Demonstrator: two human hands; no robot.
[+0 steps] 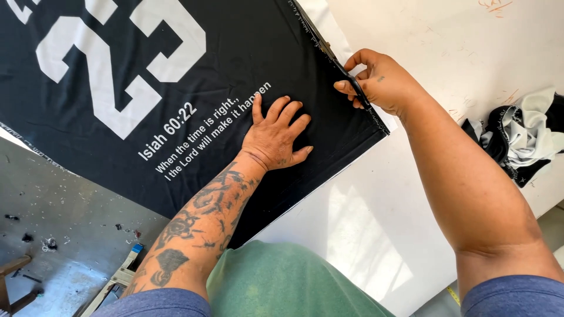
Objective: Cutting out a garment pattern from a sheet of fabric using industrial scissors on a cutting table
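Seen from the head camera, a person works a sheet of black fabric [247,70], printed with large white numerals and lines of white lettering, spread across a white surface [411,194]. The left hand [276,135] lies open, palm down and fingers splayed, pressing the cloth flat near its right edge. The right hand [376,79] is closed around dark scissors [352,82], blades set along that frayed edge. A heap of black and white scraps [523,135] sits well apart, at the surface's far right. With the left fingertips [296,108] near the cutting line, a slip of the blades could nick them; cloth creeping under the palm would likely send the cut crooked.
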